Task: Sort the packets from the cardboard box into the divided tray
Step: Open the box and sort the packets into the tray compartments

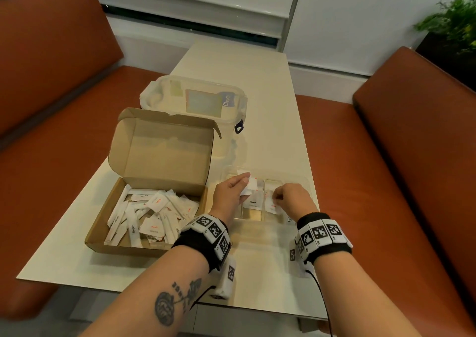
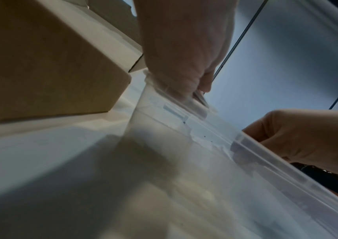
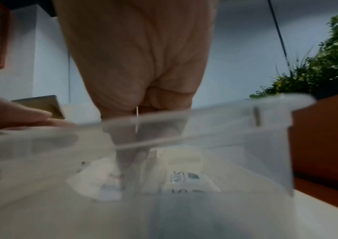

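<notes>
Packets (image 1: 246, 185) sit pinched in my left grip (image 1: 231, 191); my right grip (image 1: 288, 197) pinches another packet (image 1: 272, 206) over the divided tray (image 1: 306, 182).

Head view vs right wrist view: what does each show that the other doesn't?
Only head: the open cardboard box full of packets, the lidded plastic container behind it, and the left hand holding white packets.

Only right wrist: a printed sachet lying in the compartment beside the right hand.

Both: the right hand pinching a packet over the clear divided tray, and the plant.
</notes>
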`<state>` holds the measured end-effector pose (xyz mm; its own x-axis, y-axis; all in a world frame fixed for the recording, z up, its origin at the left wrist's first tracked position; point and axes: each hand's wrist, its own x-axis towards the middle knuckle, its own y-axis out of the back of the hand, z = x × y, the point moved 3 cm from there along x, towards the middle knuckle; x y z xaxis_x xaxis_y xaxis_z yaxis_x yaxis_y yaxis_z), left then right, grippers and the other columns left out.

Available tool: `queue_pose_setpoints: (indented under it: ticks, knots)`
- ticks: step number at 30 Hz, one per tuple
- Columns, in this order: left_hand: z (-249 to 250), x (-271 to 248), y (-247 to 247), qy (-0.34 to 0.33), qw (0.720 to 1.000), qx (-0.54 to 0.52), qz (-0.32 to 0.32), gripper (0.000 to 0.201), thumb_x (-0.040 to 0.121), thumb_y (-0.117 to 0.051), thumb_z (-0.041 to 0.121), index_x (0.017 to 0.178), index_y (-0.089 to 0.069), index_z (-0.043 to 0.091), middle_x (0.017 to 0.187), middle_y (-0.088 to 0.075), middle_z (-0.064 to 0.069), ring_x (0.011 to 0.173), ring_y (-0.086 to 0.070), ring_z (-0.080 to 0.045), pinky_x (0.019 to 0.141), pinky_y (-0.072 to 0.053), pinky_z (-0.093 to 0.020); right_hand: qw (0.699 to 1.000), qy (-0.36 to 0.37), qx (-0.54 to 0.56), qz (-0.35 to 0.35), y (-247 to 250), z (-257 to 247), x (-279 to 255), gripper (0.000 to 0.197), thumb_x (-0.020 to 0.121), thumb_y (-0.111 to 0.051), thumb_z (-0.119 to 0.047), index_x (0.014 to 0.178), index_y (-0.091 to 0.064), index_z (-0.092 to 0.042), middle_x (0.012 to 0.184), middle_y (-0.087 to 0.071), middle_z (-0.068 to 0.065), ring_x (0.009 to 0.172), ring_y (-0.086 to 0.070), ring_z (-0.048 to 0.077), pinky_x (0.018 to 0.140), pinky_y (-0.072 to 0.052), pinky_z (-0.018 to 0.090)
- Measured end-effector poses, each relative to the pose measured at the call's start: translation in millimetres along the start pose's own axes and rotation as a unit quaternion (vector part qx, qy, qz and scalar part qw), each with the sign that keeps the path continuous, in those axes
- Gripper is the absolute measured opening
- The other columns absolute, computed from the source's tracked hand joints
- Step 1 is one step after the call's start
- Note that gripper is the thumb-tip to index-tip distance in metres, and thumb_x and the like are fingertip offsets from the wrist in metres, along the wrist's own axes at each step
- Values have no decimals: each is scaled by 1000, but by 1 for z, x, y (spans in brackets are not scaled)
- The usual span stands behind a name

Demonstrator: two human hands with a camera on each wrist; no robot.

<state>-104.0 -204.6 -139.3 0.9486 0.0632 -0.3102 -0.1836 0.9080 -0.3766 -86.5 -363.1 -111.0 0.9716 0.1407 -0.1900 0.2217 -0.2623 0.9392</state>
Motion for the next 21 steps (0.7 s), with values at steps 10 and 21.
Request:
queue_pose_setpoints:
  ticks: [10,21]
  knots:
    - [0,0,1,-8,1000,20,-4,25,94,-55,10,117,-65,10,110,-63,0,108,-58,-17,89,-51,-27,997,16,-72,-17,-15,0,5,25,90,-49,-3,101,-69,-11,102,-68,6,93,-63,23,79,-46,25]
    - [-1,1,1,-2,999,39,-9,24,95,-54,9,116,-66,11,117,-61,-3,115,-57,-21,88,-51,-26,997,8,-39,62,-27,6,1,17,84,-49,-2,75,-44,-16,75,-48,0,69,-45,20,60,-33,25]
